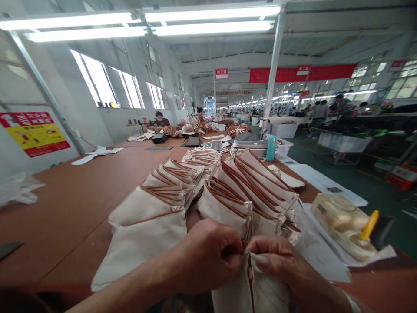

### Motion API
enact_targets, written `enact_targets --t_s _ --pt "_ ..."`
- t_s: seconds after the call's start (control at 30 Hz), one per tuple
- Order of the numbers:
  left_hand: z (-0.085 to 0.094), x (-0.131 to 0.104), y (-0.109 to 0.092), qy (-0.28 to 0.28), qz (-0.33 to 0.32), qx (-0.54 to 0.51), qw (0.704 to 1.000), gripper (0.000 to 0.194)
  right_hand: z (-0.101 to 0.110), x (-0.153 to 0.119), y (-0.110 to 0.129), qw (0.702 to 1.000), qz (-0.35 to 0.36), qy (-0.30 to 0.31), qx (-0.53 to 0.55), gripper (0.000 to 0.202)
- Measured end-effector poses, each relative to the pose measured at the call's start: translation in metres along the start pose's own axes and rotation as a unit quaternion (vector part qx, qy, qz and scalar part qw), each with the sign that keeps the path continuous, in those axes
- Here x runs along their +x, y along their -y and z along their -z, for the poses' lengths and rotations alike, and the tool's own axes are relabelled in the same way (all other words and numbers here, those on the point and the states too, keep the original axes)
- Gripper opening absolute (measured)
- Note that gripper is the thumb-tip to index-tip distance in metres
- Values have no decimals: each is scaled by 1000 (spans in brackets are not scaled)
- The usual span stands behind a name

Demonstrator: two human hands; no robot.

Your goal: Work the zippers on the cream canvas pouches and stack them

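**Cream fabric piece with a narrow dark slit pinched near six o'clock of the view**

Pinching the left edge of the slit between thumb and bent fingers of the left hand. Pinching the right edge between thumb and forefinger of the right hand, with fingertips close together at the top of the slit. Running out of view at the bottom, below both hands.

Counting from the hands: at twelve o'clock, just beyond, a thick row of cream fabric pieces with brown edging, leaning and overlapping on the smooth brown surface. Between ten and eleven, a second row of brown-edged cream pieces, fanned out beside the first. Between two and three, a cloudy translucent plastic container resting on white sheets, with a yellow handle poking up at its far right. Between twelve and one, past the row, an upright turquoise bottle.

At nine, near the edge of view, a dark flat piece. Between nine and ten, a crumpled translucent plastic bag. At eleven, well apart in the background, a person in dark clothing.
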State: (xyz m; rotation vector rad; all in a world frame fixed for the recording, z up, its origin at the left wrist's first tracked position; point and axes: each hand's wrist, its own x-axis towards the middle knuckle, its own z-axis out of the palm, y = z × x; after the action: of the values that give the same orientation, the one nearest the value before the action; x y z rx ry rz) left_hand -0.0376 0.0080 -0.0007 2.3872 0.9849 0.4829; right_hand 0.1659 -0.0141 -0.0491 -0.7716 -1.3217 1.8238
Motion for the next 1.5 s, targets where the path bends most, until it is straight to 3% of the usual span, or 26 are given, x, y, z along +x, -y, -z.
enact_targets --t_s 0.13,0.23,0.37,0.43,0.53,0.67,0.83,1.0,1.13,1.23,1.3,1.4,1.5 --pt "-1 -2 -8 -8 -52 231 972 7 -8 4 7 997 12 2 -78 34" --pt "-6 -6 -9 -52 -108 332 936 8 -13 5 9 996 7 -24 -84 30" --pt "-9 -11 -4 -169 -135 284 934 15 -13 4 6 999 -13 -36 -38 26" --pt "-9 -14 -3 -190 -129 230 946 14 -11 3 5 998 -15 -43 -32 23" --pt "-12 -15 -3 -180 -125 207 954 14 -11 2 6 998 -3 -49 -49 20" --pt "-20 -15 0 -167 -126 254 944 14 -13 0 10 997 0 -38 -67 20" --pt "-28 -17 1 -87 -133 335 929 10 -15 0 14 993 1 -40 -111 16" --pt "-33 -15 -5 -39 -95 368 924 15 -14 2 12 987 6 -28 -160 13" --pt "-28 -9 -6 -27 -47 300 952 12 -12 2 11 976 20 -9 -218 8" --pt "-12 -2 -2 -34 -17 197 980 10 -13 1 14 959 23 -11 -281 9" --pt "1 2 1 -5 0 111 994 11 -14 1 18 955 15 -5 -298 9" --pt "15 9 6 75 13 -53 996 14 -14 1 21 971 0 15 -238 8" --pt "15 14 14 91 -22 -196 976 10 -10 0 17 992 2 22 -124 19"
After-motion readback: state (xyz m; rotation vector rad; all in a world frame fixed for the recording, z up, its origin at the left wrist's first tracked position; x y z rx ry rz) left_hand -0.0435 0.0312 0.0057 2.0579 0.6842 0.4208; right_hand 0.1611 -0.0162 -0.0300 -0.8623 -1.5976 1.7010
